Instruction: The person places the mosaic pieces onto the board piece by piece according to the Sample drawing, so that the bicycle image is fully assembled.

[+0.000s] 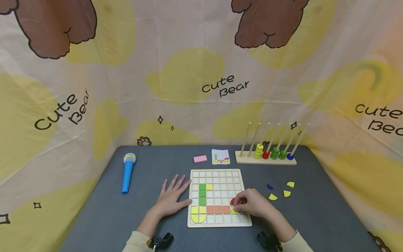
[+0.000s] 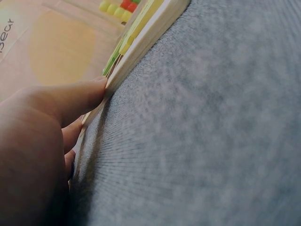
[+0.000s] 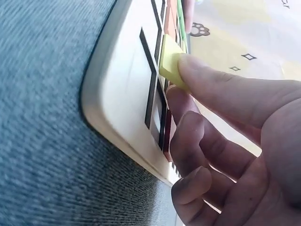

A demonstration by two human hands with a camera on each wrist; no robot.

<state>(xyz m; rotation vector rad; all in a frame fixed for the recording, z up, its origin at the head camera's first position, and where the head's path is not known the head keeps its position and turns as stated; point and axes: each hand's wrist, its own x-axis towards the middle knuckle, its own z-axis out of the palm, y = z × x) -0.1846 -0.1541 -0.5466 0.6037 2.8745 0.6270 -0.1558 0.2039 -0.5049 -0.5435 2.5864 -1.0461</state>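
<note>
A wooden grid board [image 1: 217, 225] lies on the table in front of me. My left hand [image 1: 170, 200] is spread flat beside it, thumb and fingertips at its left edge. With thumb and index finger my right hand [image 1: 254, 203] pinches a yellow tile [image 3: 169, 59] over the board's lower right squares, the other fingers curled. Just above that tile sits a red piece [image 1: 232, 201], partly covered by the fingers. A row of orange tiles [image 1: 218, 210], a column of green tiles [image 1: 202, 194], a yellow square [image 1: 209, 187] and yellow rounded pieces [image 1: 195, 218] fill other squares.
Right of the board lie several loose yellow pieces [image 1: 287, 193] and a small blue piece [image 1: 270, 186]. Behind it are a pink block [image 1: 200, 159], a pattern card [image 1: 220, 157] and a pegged bead stand [image 1: 266, 160]. A blue toy microphone [image 1: 126, 175] lies at the left.
</note>
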